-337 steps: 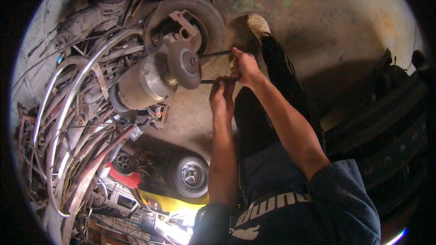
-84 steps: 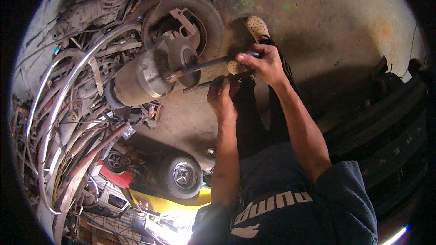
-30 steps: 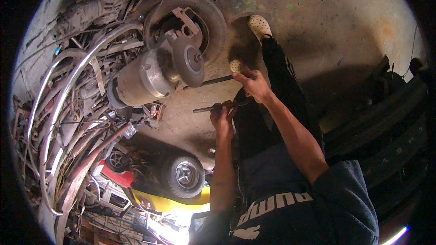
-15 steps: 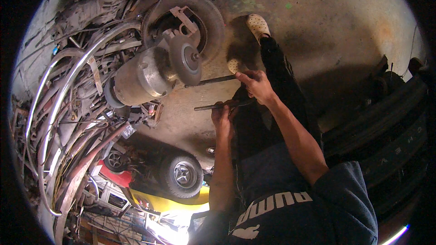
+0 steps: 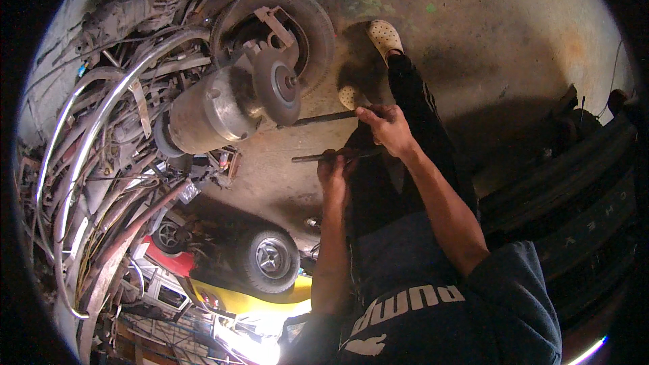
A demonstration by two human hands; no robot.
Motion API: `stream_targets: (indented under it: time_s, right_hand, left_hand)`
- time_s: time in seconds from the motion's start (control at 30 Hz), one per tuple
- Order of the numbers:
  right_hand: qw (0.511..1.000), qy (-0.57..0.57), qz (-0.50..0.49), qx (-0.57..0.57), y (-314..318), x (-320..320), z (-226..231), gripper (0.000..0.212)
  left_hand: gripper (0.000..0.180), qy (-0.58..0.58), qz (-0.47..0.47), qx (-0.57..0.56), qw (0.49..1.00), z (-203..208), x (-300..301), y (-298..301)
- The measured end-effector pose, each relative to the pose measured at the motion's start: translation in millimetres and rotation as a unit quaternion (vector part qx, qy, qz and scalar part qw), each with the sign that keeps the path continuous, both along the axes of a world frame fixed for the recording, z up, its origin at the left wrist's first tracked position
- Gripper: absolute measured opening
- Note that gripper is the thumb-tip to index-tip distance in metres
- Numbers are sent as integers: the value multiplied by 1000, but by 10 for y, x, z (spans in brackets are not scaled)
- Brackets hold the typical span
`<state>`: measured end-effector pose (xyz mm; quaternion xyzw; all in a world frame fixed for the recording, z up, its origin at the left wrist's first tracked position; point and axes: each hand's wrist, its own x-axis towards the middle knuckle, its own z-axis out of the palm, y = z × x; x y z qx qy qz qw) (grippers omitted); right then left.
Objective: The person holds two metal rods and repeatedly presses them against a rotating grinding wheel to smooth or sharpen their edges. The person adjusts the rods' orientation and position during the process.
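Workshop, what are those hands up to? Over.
Left hand closed on dark rod. Right hand closed on second rod, far end near bench grinder wheel, contact unclear. First rod clear of wheel.

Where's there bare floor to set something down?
Widest: brown concrete floor right of the cream perforated clogs. Smaller: between the grey cylindrical metal grinder, silver-spoked wheel and left hand. Crowded: tangled metal scrap, far left.

Carries large pale block capitals (image 5: pixel 426 297) across the dark shirt (image 5: pixel 466 321), near, turned upside down and bent along the cloth's folds. Bears a small pale animal-shaped emblem (image 5: pixel 366 345) just nearer than the lettering's left end. Shows, at right, faint grey letters (image 5: pixel 610 208) on a long dark panel (image 5: pixel 554 220), widely spaced, set in a slanting row, dim but partly legible.
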<state>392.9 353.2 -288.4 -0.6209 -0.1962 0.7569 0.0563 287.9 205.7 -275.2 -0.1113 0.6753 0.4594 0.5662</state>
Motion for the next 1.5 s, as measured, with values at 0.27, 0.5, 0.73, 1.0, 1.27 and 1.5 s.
stream_targets:
  time_s: [0.27,0.5,0.73,1.0,1.27,1.5]
  right_hand:
    - [998,-19,48,46,51,59,46,33]
    - [998,-19,49,37,66,116,56,32]
    - [1000,9,-3,28,80,135,136,30]
    - [999,-18,21,26,109,238,178,30]
    - [997,-28,48,62,111,228,173,31]
    - [999,-19,27,33,113,266,174,30]
  left_hand:
    - [17,1,0,1,1000,6,68,31]
    - [18,-16,-4,-3,1000,39,94,61]
    - [16,-9,-25,18,999,123,107,112]
    - [15,-17,-33,24,999,120,201,143]
    - [18,-21,0,-3,1000,163,221,179]
    - [20,-12,1,-19,1000,170,257,186]
